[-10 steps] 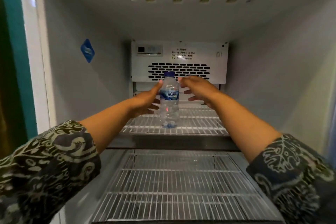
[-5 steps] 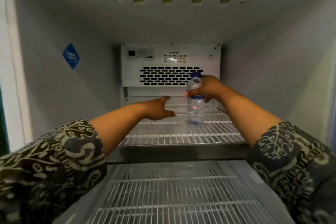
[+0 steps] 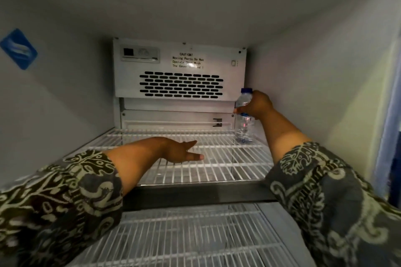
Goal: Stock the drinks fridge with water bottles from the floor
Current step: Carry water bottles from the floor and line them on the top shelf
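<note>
A small clear water bottle [image 3: 244, 123] with a blue cap stands upright at the back right corner of the fridge's top wire shelf [image 3: 195, 158]. My right hand [image 3: 258, 105] grips it round the middle, over the label. My left hand [image 3: 182, 151] hovers just above the middle of the same shelf, fingers straight and pointing right, holding nothing. Apart from this bottle the shelf holds nothing.
The fan cover [image 3: 180, 71] with a caution label fills the back wall above the shelf. A second wire shelf [image 3: 184, 236] lies below, bare. The fridge's side walls close in left and right; a blue sticker [image 3: 19, 49] is on the left wall.
My right hand has carried the bottle from the shelf's middle to the back right corner. My left hand let go of it and dropped lower over the shelf. The camera moved closer.
</note>
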`<state>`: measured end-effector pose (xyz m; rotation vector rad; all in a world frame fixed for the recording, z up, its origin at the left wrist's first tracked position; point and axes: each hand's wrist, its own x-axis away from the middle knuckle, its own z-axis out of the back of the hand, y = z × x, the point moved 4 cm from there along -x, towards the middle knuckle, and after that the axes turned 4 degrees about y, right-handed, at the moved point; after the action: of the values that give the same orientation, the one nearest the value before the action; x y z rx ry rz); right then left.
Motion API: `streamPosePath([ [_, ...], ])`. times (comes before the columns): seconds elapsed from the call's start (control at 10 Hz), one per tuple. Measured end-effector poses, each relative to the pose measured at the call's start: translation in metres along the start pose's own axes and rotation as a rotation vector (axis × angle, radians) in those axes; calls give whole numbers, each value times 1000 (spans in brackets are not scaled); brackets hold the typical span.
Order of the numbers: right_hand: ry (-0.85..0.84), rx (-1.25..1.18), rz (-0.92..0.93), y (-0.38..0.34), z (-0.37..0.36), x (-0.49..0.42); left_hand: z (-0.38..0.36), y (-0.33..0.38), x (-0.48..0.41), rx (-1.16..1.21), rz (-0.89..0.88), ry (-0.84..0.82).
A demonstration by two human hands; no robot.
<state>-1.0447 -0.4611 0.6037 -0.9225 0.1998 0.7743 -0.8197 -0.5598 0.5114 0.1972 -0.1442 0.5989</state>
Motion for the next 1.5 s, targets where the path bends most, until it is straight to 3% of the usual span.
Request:
streamPosePath([
  [0.4, 54, 233, 166, -2, 6, -3, -3, -1, -4, -41, -8, -20],
  [0.7, 86, 198, 172, -4, 8, 0, -3, -1, -2, -47, -11, -8],
  [0.9, 117, 19, 173, 9, 13, -5, -3, -2, -2, -51, -15, -2],
  [1.2, 119, 101, 192, 6, 8, -3, -3, -2, 0, -42, -16, 1],
  [1.5, 286, 279, 251, -5, 11, 6, 5, 0, 10, -47, -10, 53],
])
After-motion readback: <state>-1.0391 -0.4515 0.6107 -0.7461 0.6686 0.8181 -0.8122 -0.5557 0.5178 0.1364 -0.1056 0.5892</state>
